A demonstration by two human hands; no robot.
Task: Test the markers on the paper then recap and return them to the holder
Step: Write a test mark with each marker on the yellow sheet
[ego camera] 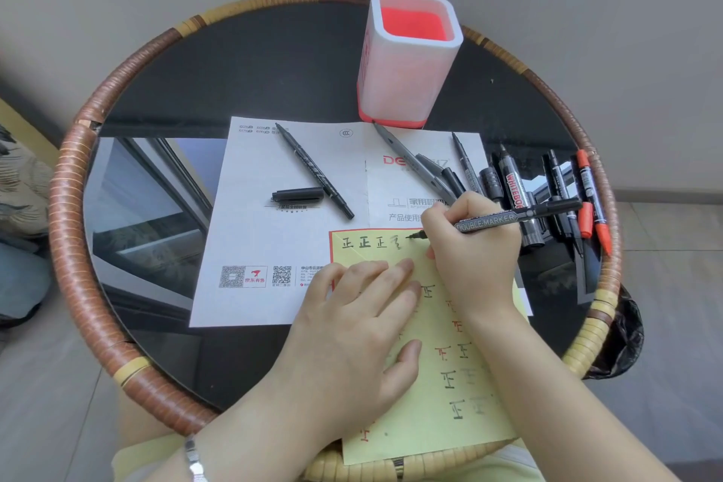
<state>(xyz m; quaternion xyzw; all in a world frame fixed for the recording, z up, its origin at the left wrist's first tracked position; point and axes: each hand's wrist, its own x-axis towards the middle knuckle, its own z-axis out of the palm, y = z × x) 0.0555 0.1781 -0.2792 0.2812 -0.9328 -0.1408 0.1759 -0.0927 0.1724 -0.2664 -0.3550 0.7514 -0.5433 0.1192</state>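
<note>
Slanting between right fingers, marker on paper

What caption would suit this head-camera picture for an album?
The right hand tests a black marker on yellow paper pressed flat by the left hand, holder behind.

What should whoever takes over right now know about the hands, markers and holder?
Right hand grips the black double marker, tip on the yellow paper.
Left hand presses the paper flat.
Holder looks empty.
Done: rows of test marks.
Left: recap and return this marker, the thin marker on the white sheet with its loose cap, and the marker cluster at right.
</note>
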